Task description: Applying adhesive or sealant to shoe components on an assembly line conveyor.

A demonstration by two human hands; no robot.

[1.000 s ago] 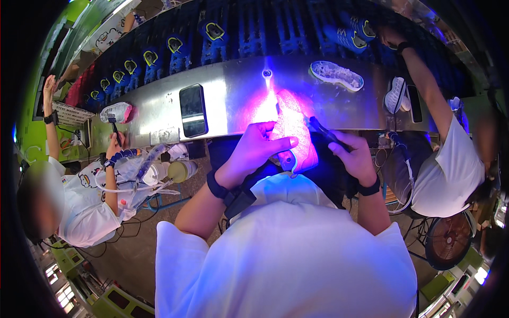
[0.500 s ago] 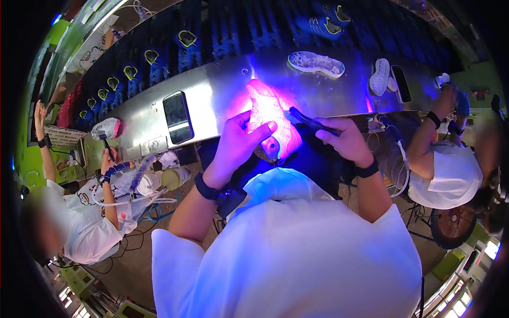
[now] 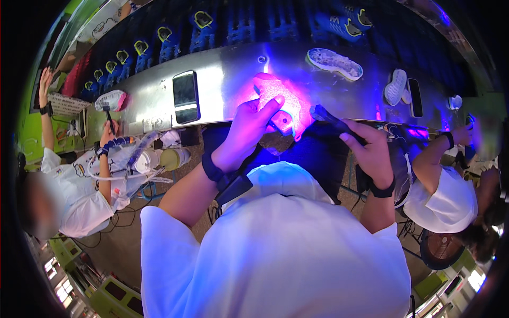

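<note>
A shoe (image 3: 286,98), glowing pink-red under violet light, is tilted over the near edge of the metal bench, toe pointing away. My left hand (image 3: 246,127) is closed around its left side, with the thumb lying across it. My right hand (image 3: 372,148) grips the dark handle of a brush (image 3: 334,121). The brush head is right beside the shoe's right edge; whether it touches cannot be told. Strong glare hides the shoe's surface detail.
On the metal bench (image 3: 228,103) lie a phone (image 3: 185,98), a pale shoe sole (image 3: 335,63), more soles (image 3: 395,87) and another phone (image 3: 416,98). Dark shoes with yellow-green collars (image 3: 202,20) line a conveyor behind. Co-workers sit left and right; the left one holds a brush (image 3: 108,112) against a shoe.
My left hand has tipped and turned the shoe, so it looks shorter. The brush has shifted right and its head is turned more toward the shoe's edge. The whole view has swung slightly.
</note>
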